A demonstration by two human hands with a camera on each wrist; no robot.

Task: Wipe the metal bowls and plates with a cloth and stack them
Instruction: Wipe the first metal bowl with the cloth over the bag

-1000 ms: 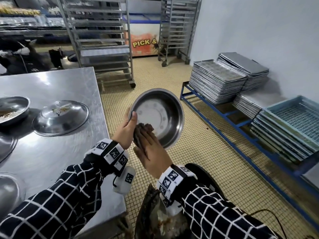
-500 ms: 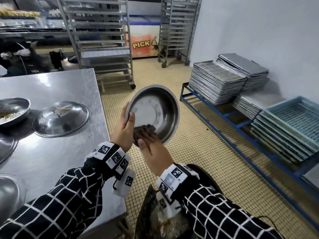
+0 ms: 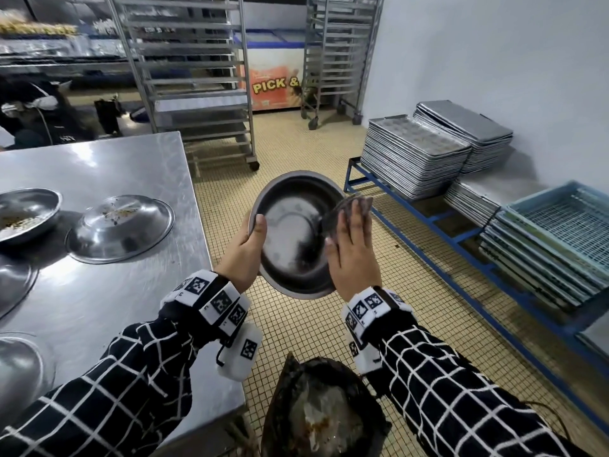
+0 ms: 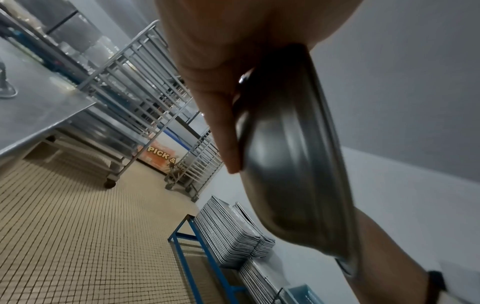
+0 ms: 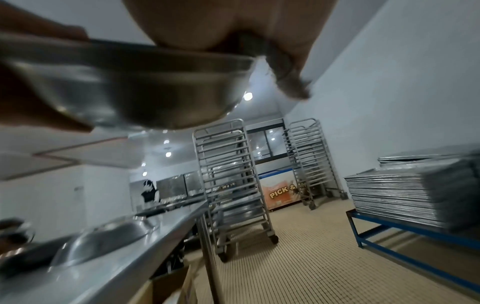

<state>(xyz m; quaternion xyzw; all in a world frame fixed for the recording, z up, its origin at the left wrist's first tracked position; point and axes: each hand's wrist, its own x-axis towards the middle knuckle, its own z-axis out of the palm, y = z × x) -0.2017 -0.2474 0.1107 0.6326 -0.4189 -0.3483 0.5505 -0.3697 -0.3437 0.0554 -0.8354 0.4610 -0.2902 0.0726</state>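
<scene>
bowl [image 3: 293, 232] tilted in left hand [image 3: 244, 252], cloth [image 3: 342, 211] at its rim.

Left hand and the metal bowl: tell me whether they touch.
Touching. In the head view the left hand grips the metal bowl, thumb hooked over its rim. The left wrist view shows fingers flat against its outside.

Hidden: most of the cloth [image 3: 342, 211] under my right hand [image 3: 354, 255], beside the bowl [image 3: 293, 235]. Bowl blurred in right wrist view. Left of bowl, table's [image 3: 99, 166] plates cut off.
</scene>
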